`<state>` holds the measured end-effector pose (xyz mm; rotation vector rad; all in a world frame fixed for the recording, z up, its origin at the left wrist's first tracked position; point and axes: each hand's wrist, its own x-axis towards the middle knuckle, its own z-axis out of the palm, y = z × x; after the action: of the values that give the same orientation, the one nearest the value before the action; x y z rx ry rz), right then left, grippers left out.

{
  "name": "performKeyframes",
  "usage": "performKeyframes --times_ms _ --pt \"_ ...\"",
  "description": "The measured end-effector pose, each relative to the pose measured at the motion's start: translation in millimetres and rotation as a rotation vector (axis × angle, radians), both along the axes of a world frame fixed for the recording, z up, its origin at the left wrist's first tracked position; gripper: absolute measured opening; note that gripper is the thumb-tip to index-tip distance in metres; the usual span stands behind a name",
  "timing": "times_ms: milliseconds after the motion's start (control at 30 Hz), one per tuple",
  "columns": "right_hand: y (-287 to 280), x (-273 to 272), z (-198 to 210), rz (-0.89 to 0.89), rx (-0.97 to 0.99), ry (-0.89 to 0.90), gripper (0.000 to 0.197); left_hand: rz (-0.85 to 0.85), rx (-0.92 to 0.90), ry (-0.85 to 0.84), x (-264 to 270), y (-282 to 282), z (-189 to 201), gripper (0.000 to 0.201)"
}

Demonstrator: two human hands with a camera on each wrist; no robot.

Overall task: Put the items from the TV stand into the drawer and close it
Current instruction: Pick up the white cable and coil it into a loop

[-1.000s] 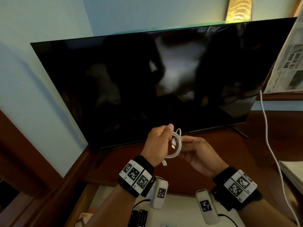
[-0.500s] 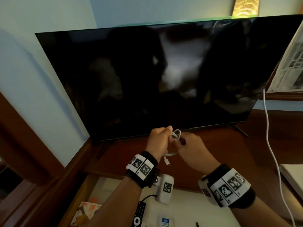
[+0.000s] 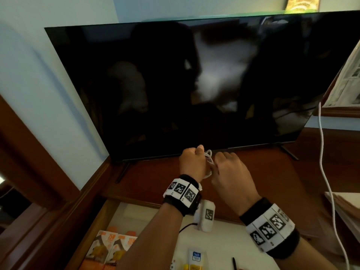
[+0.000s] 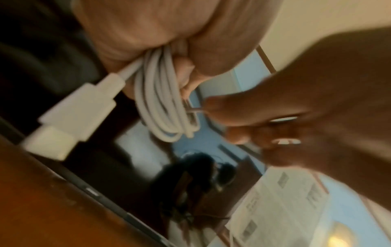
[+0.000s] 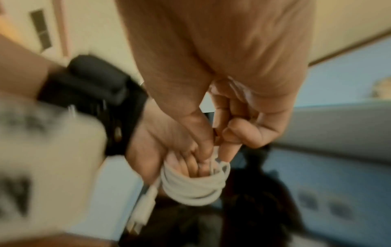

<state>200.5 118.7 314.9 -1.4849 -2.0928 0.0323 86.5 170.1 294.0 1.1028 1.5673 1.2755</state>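
Since a second ago: hands closer, lower.
Head: left hand [image 3: 192, 162] clamped on coiled white charging cable [image 3: 208, 155], above brown wooden TV stand [image 3: 155, 182]; open white-lined drawer [image 3: 136, 213] nearer, below.
Left wrist: coil hanging downward.
Right wrist: right hand [image 5: 222, 93] pinching coil.

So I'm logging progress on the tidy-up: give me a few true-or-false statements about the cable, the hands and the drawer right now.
1. The left hand grips the coiled white cable. True.
2. The cable lies in the drawer. False: it is held above the TV stand.
3. The drawer is open. True.
4. The right hand hangs away from the cable. False: its fingertips pinch at the coil.
5. The drawer holds nothing. False: orange cartons lie inside.
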Motion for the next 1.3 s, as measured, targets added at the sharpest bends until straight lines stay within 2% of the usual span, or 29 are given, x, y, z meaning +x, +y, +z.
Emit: performKeyframes --times_ms 67,133,200,267,367,467,567,633,700,733,900,967,1033,1233,1300 --pt "-7.4 4.3 -2.2 0.033 -0.056 0.117 0.025 0.049 -0.079 -0.008 -11.0 4.5 -3.3 0.046" --pt "-14.5 7.6 -6.7 0.113 -0.137 0.194 0.041 0.056 -0.153 -0.152 -21.5 7.5 -8.5 0.043" --pt "-18.2 11.3 -12.2 0.170 -0.122 0.209 0.046 0.032 -0.149 -0.280 -26.4 4.3 -9.1 0.041" --pt "-12.7 18.8 -16.0 0.186 -0.089 0.203 0.047 -0.003 -0.121 -0.337 -28.5 -3.6 -6.2 0.039" --pt "-4.2 26.3 -18.5 0.240 -0.151 0.213 0.037 -0.137 -0.108 -0.374 -31.7 -16.5 -3.4 0.039" --pt "4.2 26.9 -25.8 0.279 -0.275 0.081 0.062 -0.257 -0.112 -0.404 -40.1 -26.2 -0.8 0.042" --pt "14.6 27.3 -29.6 0.303 0.022 -0.085 0.048 -0.346 -0.147 -0.482 -48.1 -31.8 1.3 0.042" --pt "20.8 27.2 -33.3 0.282 0.180 -0.052 0.041 -0.381 -0.147 -0.531 -48.4 -35.9 2.7 0.042" --pt "21.8 20.5 -32.7 0.267 0.160 0.190 0.038 -0.397 -0.108 -0.554 -46.7 -39.0 6.4 0.042" --pt "19.8 15.8 -31.5 0.280 0.084 0.354 0.036 -0.398 -0.074 -0.537 -45.7 -39.2 9.0 0.042" --pt "2.4 -6.7 -26.8 0.307 -0.397 1.197 0.020 -0.350 0.110 -0.201 -42.5 -33.0 16.8 0.043" --pt "-4.2 -10.3 -22.2 0.302 -0.546 1.476 0.023 -0.319 0.141 -0.093 -43.2 -30.3 16.3 0.042" --pt "-7.8 -9.8 -18.0 0.279 -0.634 1.584 0.024 -0.300 0.152 -0.042 -44.7 -28.2 14.8 0.042" --pt "-19.2 -16.6 -8.7 0.257 -0.687 1.572 0.040 -0.268 0.146 -0.004 -37.9 -24.1 2.4 0.042" --pt "-18.1 -18.7 -5.6 0.284 -0.719 1.629 0.042 -0.282 0.155 -0.068 -30.0 -25.0 3.0 0.038"
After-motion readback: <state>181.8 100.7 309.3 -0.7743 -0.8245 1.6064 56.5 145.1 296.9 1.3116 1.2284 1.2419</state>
